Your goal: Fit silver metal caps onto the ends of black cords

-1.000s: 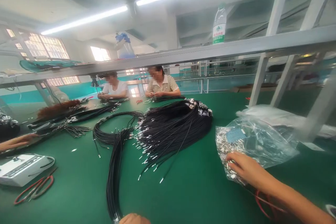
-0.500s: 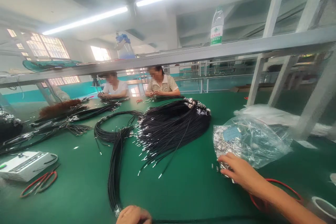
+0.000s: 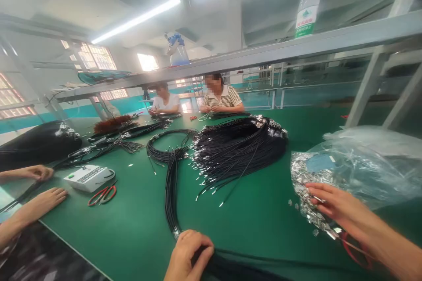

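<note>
At the front edge my left hand (image 3: 189, 254) is closed round a bundle of thin black cables (image 3: 237, 268) that runs off to the right. My right hand (image 3: 339, 206) is over a heap of small shiny metal pieces (image 3: 310, 210), thumb and fingers pinched on what looks like one metal piece (image 3: 317, 200). These pieces spill from the mouth of a clear plastic bag (image 3: 369, 171). Ahead of my left hand, a curved strand of black cables (image 3: 171, 193) stretches away over the green table (image 3: 250, 228).
A large black cable bundle (image 3: 237, 153) with silvery ends lies mid-table. Left are a white box (image 3: 89, 178), red-handled pliers (image 3: 103, 195) and a co-worker's hands (image 3: 46, 197). Two people (image 3: 222, 96) sit opposite. A shelf (image 3: 250, 55) crosses above, carrying a bottle (image 3: 306, 13).
The view has swung left, bringing a co-worker's hands into sight. My right hand has drawn back from the heap, and more metal pieces lie spread outside the bag. My left hand stays at the cables.
</note>
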A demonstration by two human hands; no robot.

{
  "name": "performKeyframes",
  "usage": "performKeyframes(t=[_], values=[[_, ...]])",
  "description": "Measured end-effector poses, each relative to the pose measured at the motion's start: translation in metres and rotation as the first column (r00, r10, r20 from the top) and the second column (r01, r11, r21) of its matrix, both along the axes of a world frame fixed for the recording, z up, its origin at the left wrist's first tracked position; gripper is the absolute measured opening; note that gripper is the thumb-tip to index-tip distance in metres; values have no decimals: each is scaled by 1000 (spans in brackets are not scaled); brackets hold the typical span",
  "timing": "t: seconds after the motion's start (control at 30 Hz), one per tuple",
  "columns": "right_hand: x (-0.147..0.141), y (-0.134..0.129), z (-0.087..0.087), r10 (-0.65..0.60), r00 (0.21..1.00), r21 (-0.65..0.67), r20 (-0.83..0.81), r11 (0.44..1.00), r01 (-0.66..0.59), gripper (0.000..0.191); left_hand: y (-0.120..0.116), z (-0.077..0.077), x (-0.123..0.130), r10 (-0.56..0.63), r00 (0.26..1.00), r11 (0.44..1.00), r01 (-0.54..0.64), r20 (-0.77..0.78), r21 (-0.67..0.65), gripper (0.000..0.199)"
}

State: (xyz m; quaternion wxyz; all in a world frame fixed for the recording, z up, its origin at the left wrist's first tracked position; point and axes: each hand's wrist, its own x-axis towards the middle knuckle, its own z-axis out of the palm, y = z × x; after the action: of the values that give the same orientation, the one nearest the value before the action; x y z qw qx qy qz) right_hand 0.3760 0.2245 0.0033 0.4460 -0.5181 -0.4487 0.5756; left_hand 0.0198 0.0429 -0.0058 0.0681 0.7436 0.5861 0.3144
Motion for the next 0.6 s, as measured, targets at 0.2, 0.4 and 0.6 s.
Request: performKeyframes(t=[0.2, 0.4, 0.6], values=[[-22, -29, 26, -236, 786, -344, -571, 938, 33, 15, -1, 1, 2, 20, 999, 1000, -20, 33, -19, 21], [-36, -42, 23, -305, 724, -435, -618, 900, 8, 8, -1, 1, 1, 42, 995, 995, -33, 87, -92, 23], [-33, -43, 6, -284, 722, -431, -630, 902, -21, 5, -1, 14, 6, 174, 964, 950, -111, 201, -292, 31]])
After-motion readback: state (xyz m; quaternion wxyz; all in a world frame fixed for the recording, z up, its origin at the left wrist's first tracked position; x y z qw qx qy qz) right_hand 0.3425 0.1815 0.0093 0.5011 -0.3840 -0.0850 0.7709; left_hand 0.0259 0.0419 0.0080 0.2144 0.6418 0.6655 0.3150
